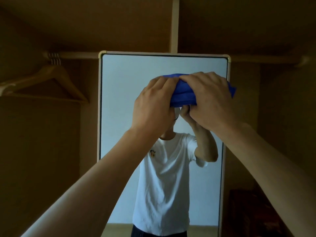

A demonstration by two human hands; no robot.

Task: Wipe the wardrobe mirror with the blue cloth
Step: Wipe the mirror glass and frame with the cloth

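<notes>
Reaching up with both bare forearms, coming in from the bottom corners. Left hand (153, 106) and right hand (210, 101) are close together, fingertips nearly meeting on top. Both are curled over the cloth (183, 94) and gripping it. Cloth is blue, bunched into a thick roll between the two palms, with one end poking out past the right hand. It's held in front of the upper part of the mirror (136, 79), right of centre. Can't tell whether it touches the glass. Mirror is tall and upright, with a pale frame and rounded corners. Reflection shows a white T-shirt (162, 185) and raised arms, hands just under the cloth. Behind the mirror is the wardrobe (42, 151) interior, brown and dim. Rail (77, 55) runs across at the mirror's top edge. Wooden hangers (55, 68) hang on it at left, apart from the mirror. Pale divider (174, 24) runs up from above the mirror's top.
</notes>
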